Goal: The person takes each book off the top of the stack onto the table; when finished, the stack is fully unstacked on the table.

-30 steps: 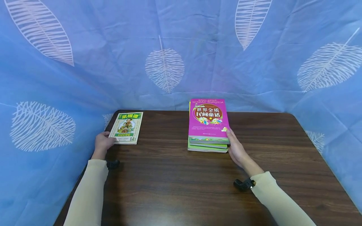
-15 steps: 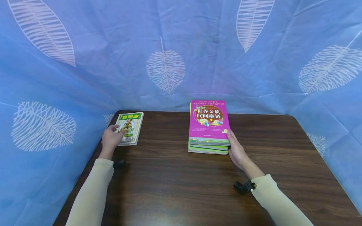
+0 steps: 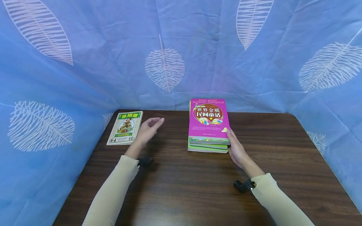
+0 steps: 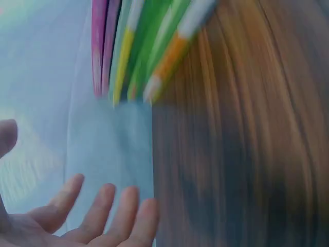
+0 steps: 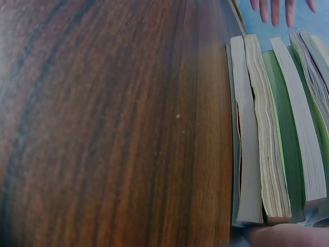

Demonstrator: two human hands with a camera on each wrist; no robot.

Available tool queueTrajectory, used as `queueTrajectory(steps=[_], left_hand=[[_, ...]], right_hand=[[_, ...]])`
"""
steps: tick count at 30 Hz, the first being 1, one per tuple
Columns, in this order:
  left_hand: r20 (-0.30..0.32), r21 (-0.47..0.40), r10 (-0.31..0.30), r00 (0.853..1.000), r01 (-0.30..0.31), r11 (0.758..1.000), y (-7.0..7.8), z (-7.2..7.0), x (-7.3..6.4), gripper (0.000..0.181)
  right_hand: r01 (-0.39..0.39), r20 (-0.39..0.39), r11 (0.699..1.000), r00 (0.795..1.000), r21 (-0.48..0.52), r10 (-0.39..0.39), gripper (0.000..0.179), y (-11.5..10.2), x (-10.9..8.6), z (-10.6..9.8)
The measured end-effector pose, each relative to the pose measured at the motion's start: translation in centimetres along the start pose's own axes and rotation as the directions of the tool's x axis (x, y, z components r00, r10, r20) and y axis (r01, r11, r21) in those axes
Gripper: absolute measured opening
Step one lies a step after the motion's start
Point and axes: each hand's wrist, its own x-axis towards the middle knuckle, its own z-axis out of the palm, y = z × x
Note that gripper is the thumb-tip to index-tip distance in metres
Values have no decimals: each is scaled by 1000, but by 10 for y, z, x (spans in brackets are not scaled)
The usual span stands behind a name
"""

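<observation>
A stack of several books (image 3: 208, 142), topped by a magenta children's book (image 3: 208, 128), lies at the back middle of the table. My right hand (image 3: 238, 152) grips its near right corner, thumb at the magenta cover's edge and the other fingers largely hidden. Page edges of the stacked books (image 5: 275, 128) fill the right side of the right wrist view. My left hand (image 3: 147, 131) hovers between the two piles, fingers loosely bent and holding nothing. In the left wrist view its fingers (image 4: 105, 203) are spread toward the book spines (image 4: 136, 56). To its left lies a green and cream book (image 3: 124, 128).
The dark wooden table (image 3: 181, 188) ends at the back against a blue cloth (image 3: 198, 69) printed with white leaves. The cloth also hangs along both sides. A black wrist strap (image 3: 244, 185) sits on the right wrist.
My left hand has left the green and cream book and moved right, toward the stack. That book stays at the back left. My right hand stays at the stack's corner.
</observation>
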Motion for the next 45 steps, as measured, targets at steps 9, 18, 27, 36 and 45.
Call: queueTrajectory(steps=[9,18,27,36,45], left_hand=[[191,-96,-24,981,43,994,23,75,-4,78],[194,-21,-53,980,58,998,27,120,-3,89],[148,55,2,989,-10,998,23,132,-7,92],[143,80,18,990,-30,996,22,130,-8,86],[157,-60,-18,987,28,998,18,123,-6,74]], right_hand=[[21,7,1000,1000,-5,-21,73,-2,0,0],[10,7,1000,1000,-4,-10,76,0,1,-1],[-7,1,1000,1000,-19,7,79,1,0,1],[25,27,999,999,-23,-24,79,2,0,1],[22,20,1000,1000,0,-22,71,2,0,-2]])
